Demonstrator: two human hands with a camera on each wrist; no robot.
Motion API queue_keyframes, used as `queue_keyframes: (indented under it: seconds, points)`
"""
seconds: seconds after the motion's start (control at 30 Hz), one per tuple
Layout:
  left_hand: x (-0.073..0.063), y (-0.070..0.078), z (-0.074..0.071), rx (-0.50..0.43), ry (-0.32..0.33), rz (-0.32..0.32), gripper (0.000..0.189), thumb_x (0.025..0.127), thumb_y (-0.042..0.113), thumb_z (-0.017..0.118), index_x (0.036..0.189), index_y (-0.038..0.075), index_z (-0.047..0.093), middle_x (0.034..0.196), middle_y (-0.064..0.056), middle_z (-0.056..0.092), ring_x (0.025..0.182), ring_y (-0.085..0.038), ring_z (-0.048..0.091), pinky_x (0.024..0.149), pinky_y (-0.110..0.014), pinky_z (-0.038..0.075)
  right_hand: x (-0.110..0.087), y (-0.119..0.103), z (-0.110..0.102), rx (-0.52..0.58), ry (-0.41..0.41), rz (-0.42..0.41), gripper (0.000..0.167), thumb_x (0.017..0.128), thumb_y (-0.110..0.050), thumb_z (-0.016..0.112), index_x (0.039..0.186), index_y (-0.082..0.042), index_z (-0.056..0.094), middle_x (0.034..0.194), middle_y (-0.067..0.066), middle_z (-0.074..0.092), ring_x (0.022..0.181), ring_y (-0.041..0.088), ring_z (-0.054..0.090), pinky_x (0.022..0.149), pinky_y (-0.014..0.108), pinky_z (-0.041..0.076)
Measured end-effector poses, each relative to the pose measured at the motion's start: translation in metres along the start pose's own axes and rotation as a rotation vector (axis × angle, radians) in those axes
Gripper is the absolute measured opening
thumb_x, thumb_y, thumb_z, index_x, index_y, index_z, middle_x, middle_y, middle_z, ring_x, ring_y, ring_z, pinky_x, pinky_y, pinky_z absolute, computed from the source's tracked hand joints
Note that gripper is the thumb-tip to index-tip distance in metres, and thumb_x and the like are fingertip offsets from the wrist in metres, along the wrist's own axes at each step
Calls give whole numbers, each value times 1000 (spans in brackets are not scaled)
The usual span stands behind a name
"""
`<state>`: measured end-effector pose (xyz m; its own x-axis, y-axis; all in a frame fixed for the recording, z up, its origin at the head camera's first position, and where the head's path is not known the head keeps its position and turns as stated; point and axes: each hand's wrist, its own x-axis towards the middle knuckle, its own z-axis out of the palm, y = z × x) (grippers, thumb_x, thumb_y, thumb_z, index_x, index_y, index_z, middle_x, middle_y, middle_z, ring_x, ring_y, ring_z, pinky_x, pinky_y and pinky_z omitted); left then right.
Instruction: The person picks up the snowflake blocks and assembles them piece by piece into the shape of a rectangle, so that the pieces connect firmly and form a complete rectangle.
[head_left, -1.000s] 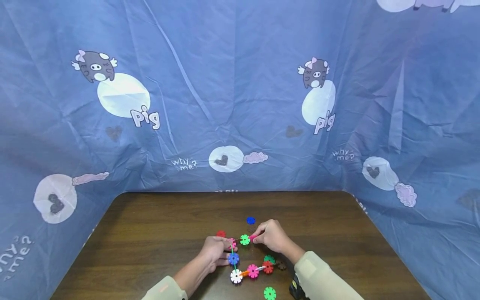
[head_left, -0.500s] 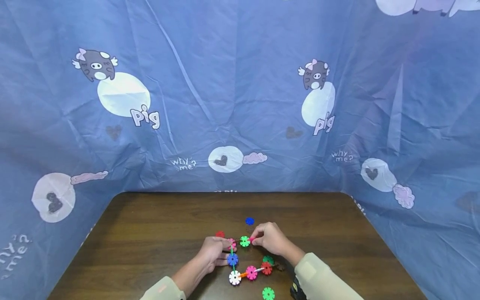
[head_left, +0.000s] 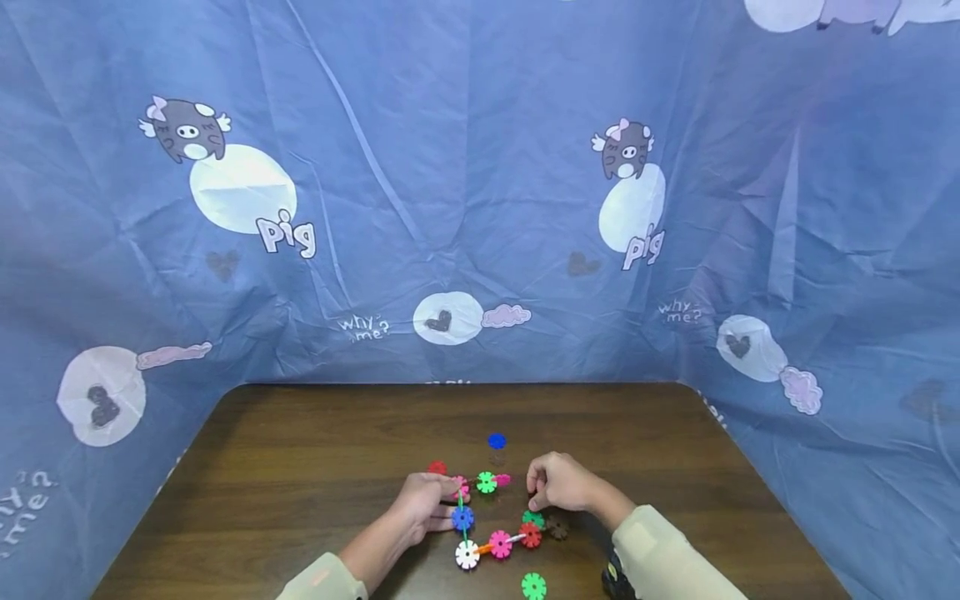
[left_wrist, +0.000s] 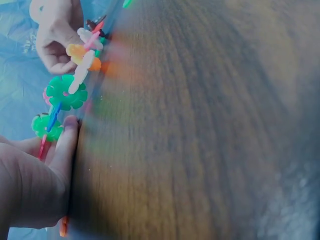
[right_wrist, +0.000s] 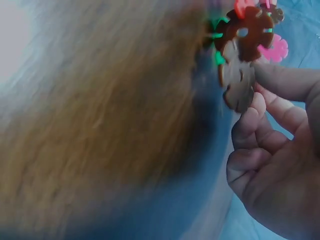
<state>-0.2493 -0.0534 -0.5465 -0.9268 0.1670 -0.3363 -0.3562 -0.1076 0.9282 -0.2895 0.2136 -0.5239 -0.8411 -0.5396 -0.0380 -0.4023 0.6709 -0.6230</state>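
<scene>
On the worktop (head_left: 337,450), an open-ended disc chain (head_left: 459,516) was already joined, the left hand (head_left: 422,505) pinching it, the right hand (head_left: 566,483) curled, grip unclear, a blue disc (head_left: 497,441) and green disc (head_left: 531,581) left unattached.

On the table (head_left: 300,450), the farthest disc (head_left: 497,441) lies behind the chain (head_left: 462,518), the nearest disc (head_left: 533,587) before.

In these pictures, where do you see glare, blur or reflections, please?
Head view: fairly even light, the printed blue cloth clear; left wrist view: the wooden table softens toward the lower right under a pale sheen, with coloured smears, perhaps reflections, beside the chain of plastic discs; right wrist view: whitish glare at upper left, wooden table badly blurred, the reddish-brown disc clearer.
</scene>
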Motion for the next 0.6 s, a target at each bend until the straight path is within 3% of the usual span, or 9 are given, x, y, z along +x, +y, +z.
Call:
queue_keyframes:
  seconds: [0.2,0.43,0.6]
  points:
    - [1,-1,-2,3,-3,7,21,99,8,60,114,-8,60,86,-9,73,58,-12,61,59,-30,60,-3,2,2,-70,-63,15,30,72,-14,91,74,-15,61,65,-11,50,60,3,46,56,22,41]
    - [0,-2,-2,-3,-14,22,22,100,9,59,114,-8,60,86,-9,73,59,-12,62,60,-30,61,-1,6,4,-114,53,0,24,78,-9,86,77,-12,63,63,-9,52,58,4,45,54,25,42]
    - [0,1,-2,1,-11,14,20,100,8,59,112,-7,61,86,-9,73,58,-12,60,59,-29,60,1,13,2,-103,63,1,23,75,-8,87,90,-10,69,73,-7,57,66,7,51,61,28,47]
